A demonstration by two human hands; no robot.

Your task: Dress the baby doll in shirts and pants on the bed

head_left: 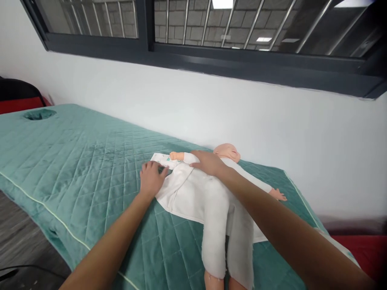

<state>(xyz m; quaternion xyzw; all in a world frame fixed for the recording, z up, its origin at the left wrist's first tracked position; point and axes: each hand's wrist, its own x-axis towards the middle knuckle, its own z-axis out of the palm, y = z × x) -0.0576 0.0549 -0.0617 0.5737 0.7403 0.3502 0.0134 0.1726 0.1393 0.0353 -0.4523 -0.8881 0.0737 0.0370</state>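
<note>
A baby doll (216, 201) in white clothing lies on its back, its head (226, 151) near the wall and its legs toward me. Beneath it is spread a white cloth (181, 203), folded at the left. My right hand (208, 162) is closed around the doll's upper arm, thumb and fingers on either side of the sleeve. At the cloth's left edge rests my left hand (152, 177), thumb and fingers apart, beside a patterned piece of cloth (160, 158). The doll's small hand (176, 156) sticks out between my two hands. My right forearm hides part of its torso.
A green quilted cover (90, 161) lies over the bed, with a round hole (40, 114) at the far left. A white wall (136, 96) and a dark window frame (193, 64) run behind. Red material (363, 249) shows at right, a cable (30, 266) at lower left.
</note>
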